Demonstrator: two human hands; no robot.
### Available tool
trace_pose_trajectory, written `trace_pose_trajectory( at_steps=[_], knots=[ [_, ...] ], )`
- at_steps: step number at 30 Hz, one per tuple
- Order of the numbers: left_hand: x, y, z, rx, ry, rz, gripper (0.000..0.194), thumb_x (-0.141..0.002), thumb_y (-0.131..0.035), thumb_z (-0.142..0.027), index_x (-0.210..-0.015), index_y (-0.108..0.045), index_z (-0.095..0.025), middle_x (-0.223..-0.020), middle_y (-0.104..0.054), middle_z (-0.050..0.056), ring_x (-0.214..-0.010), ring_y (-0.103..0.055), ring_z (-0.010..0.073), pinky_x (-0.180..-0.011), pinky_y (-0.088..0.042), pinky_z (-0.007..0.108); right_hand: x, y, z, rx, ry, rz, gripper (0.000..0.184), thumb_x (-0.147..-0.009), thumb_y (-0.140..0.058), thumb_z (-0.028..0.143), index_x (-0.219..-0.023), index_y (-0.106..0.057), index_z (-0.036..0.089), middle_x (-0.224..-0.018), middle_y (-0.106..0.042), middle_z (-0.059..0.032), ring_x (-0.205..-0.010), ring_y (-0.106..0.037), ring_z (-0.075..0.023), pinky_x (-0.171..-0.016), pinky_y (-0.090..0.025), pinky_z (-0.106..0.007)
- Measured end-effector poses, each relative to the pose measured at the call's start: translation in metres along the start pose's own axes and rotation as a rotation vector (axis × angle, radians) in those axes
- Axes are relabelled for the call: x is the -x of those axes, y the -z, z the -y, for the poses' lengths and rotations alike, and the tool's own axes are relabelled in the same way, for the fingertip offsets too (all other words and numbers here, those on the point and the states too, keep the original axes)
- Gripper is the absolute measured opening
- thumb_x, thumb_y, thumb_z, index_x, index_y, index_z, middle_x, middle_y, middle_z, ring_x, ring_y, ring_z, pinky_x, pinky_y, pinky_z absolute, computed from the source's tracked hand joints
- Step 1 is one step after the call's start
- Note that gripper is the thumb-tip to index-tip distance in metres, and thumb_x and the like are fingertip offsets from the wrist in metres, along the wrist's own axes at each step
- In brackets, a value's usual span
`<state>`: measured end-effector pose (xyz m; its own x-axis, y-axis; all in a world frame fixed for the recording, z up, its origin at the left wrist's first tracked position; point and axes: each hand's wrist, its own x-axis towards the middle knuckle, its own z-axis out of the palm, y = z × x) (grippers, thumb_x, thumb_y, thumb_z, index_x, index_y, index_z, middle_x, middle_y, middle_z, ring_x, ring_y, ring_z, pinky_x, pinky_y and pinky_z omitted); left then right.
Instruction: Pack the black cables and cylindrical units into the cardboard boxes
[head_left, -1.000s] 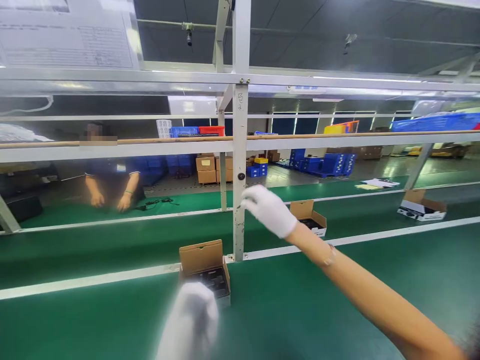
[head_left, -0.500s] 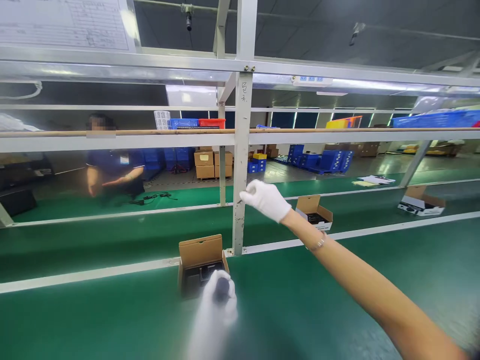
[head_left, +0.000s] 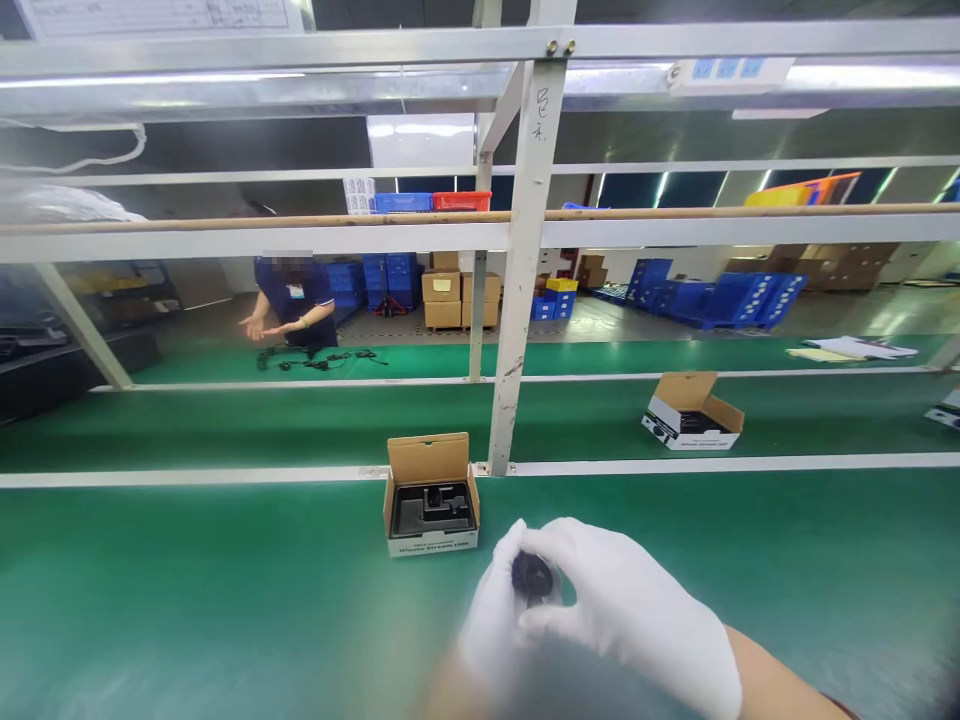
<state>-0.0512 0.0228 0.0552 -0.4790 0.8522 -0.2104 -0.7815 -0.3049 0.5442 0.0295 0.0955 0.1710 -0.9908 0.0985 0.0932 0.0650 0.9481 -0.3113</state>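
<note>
My left hand point(head_left: 491, 605), in a white glove and partly blurred, is closed around a small round black object point(head_left: 532, 577); its exact kind does not show. From the right, my gloved right hand point(head_left: 637, 605) curls its thumb and fingers about the same object, meeting the left hand. Just beyond them, to the left, an open white-and-brown carton point(head_left: 433, 541) sits on the green surface point(head_left: 225, 580). Its lid stands up at the back, and inside lies a black tray point(head_left: 409, 512) with moulded recesses.
A metal post point(head_left: 517, 330) rises behind the carton, with shelf rails point(head_left: 262, 240) crossing in front of me. Another open carton point(head_left: 694, 415) stands farther right. Across the bench, a person point(head_left: 296, 300) works near black cables point(head_left: 322, 360). Papers point(head_left: 855, 348) lie at the far right.
My right hand has come down from beside the post to the object in my left hand. The left hand has moved right, away from the carton. The view has tilted down.
</note>
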Motion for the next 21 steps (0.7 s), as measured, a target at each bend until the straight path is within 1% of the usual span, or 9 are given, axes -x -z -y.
trace_pose_trajectory(
  at_steps=[2, 5, 8, 10, 12, 13, 15, 17, 21],
  knots=[
    [0.005, -0.002, -0.002, -0.037, 0.040, 0.025, 0.048, -0.079, -0.059, -0.060, -0.065, -0.050, -0.016, -0.052, -0.042, -0.005, -0.043, -0.037, 0.0044, -0.040, -0.032, 0.015, 0.002, 0.000, -0.002, 0.002, 0.060, 0.028, 0.010, -0.075, -0.065, 0.020, -0.084, -0.065, 0.026, -0.082, -0.065, 0.0001, -0.074, -0.059, -0.0187, -0.064, -0.045, -0.027],
    [0.010, -0.004, -0.005, -0.095, 0.064, 0.045, 0.050, -0.081, -0.054, -0.064, -0.070, -0.054, -0.015, -0.049, -0.040, -0.006, -0.037, -0.028, 0.0035, -0.036, -0.024, 0.017, 0.005, -0.003, -0.008, 0.008, 0.098, 0.038, 0.014, -0.080, -0.058, 0.012, -0.081, -0.063, 0.025, -0.084, -0.066, -0.0005, -0.076, -0.058, -0.0184, -0.065, -0.045, -0.027],
    [0.020, -0.008, -0.008, -0.282, -0.103, -0.022, 0.049, -0.085, -0.050, -0.062, -0.096, -0.062, -0.016, -0.063, -0.057, 0.000, -0.044, -0.043, 0.0085, -0.042, -0.035, 0.020, 0.005, -0.013, -0.016, 0.117, 0.168, -0.068, 0.011, -0.081, -0.060, 0.014, -0.083, -0.063, 0.025, -0.080, -0.065, -0.0007, -0.072, -0.056, -0.0187, -0.063, -0.043, -0.029],
    [0.030, -0.013, -0.010, -0.441, -0.275, -0.114, 0.051, -0.085, -0.057, -0.055, -0.123, -0.055, -0.021, -0.102, -0.067, 0.008, -0.078, -0.062, 0.0158, -0.068, -0.048, 0.024, 0.003, -0.021, -0.021, 0.276, 0.174, -0.180, 0.011, -0.079, -0.063, 0.016, -0.087, -0.064, 0.022, -0.077, -0.064, -0.0021, -0.066, -0.053, -0.0200, -0.058, -0.040, -0.031],
    [0.041, -0.018, -0.012, -0.577, -0.344, -0.166, 0.065, -0.083, -0.063, -0.049, -0.140, -0.041, -0.027, -0.139, -0.051, 0.009, -0.120, -0.052, 0.0205, -0.098, -0.038, 0.025, 0.002, -0.027, -0.023, 0.369, 0.153, -0.245, 0.017, -0.076, -0.064, 0.014, -0.091, -0.064, 0.020, -0.074, -0.063, -0.0026, -0.063, -0.051, -0.0204, -0.055, -0.038, -0.032],
    [0.045, -0.019, -0.014, -0.624, -0.327, -0.160, 0.069, -0.083, -0.061, -0.051, -0.143, -0.036, -0.028, -0.146, -0.044, 0.008, -0.129, -0.044, 0.0216, -0.105, -0.032, 0.027, 0.002, -0.027, -0.023, 0.351, 0.151, -0.246, 0.019, -0.075, -0.063, 0.013, -0.092, -0.064, 0.021, -0.074, -0.063, -0.0021, -0.063, -0.052, -0.0201, -0.055, -0.039, -0.032],
    [0.050, -0.020, -0.021, -0.663, -0.290, -0.131, 0.064, -0.088, -0.045, -0.059, -0.144, -0.035, -0.028, -0.145, -0.045, 0.008, -0.130, -0.043, 0.0228, -0.107, -0.031, 0.031, 0.003, -0.023, -0.020, 0.216, 0.149, -0.226, 0.019, -0.077, -0.063, 0.013, -0.094, -0.063, 0.023, -0.080, -0.066, -0.0009, -0.069, -0.056, -0.0193, -0.060, -0.043, -0.031],
    [0.049, -0.018, -0.029, -0.623, -0.283, -0.074, 0.054, -0.093, -0.031, -0.058, -0.137, -0.044, -0.028, -0.133, -0.054, 0.008, -0.120, -0.051, 0.0227, -0.100, -0.039, 0.033, 0.004, -0.016, -0.016, 0.053, 0.152, -0.218, 0.019, -0.077, -0.065, 0.017, -0.094, -0.063, 0.025, -0.090, -0.068, -0.0003, -0.080, -0.060, -0.0192, -0.067, -0.048, -0.030],
    [0.044, -0.017, -0.044, -0.453, -0.286, 0.176, 0.029, -0.096, -0.041, -0.034, -0.113, -0.062, -0.023, -0.107, -0.065, 0.006, -0.096, -0.058, 0.0194, -0.082, -0.046, 0.031, 0.009, -0.012, -0.011, -0.113, 0.200, -0.266, 0.037, -0.073, -0.065, 0.014, -0.107, -0.062, 0.029, -0.111, -0.067, -0.0022, -0.097, -0.062, -0.0206, -0.080, -0.053, -0.032]
  ],
)
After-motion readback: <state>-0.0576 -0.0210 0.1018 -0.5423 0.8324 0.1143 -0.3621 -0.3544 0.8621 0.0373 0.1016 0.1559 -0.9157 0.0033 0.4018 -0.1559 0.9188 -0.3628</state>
